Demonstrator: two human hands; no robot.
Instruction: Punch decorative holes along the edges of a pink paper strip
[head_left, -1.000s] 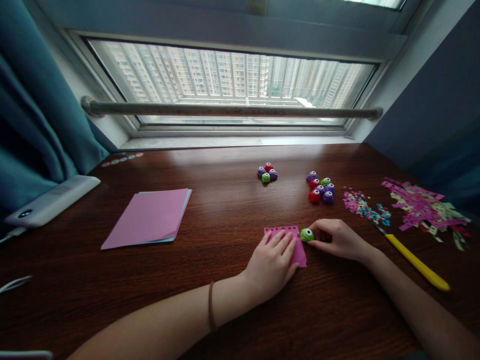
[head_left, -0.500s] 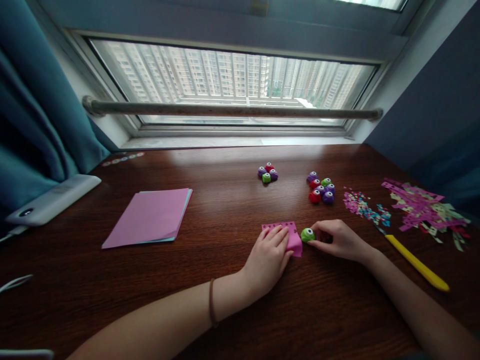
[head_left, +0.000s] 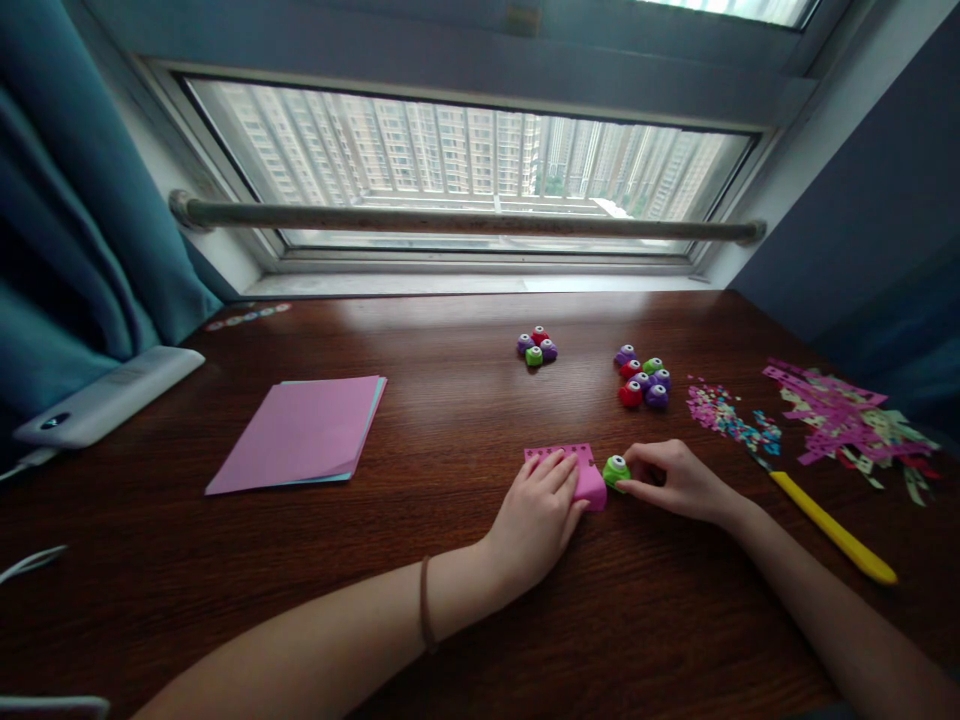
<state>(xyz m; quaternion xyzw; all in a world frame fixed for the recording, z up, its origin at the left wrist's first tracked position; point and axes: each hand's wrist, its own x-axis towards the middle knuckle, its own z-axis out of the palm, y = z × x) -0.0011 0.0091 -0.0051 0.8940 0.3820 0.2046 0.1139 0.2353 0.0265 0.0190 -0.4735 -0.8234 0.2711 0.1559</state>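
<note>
Left hand [head_left: 538,508] flat, palm down, pressing a small pink paper piece [head_left: 581,472] onto the dark wooden desk [head_left: 450,420]. Right hand [head_left: 675,478] pinched narrow around a little green punch [head_left: 616,469], set at the paper's right edge, touching it. Farther back, two clusters of small punches [head_left: 536,346] [head_left: 643,378]. Left, a stack of pink sheets [head_left: 300,432]. Right, paper scraps [head_left: 840,415] and a yellow tool [head_left: 832,527].

Pink paper stack [head_left: 300,434] lies left on the wooden desk [head_left: 450,400]. Two clusters of small punches [head_left: 535,346] [head_left: 643,380] beyond it rightward; confetti [head_left: 727,412], paper scraps [head_left: 847,415], yellow-handled tool [head_left: 832,527] farther right.
</note>
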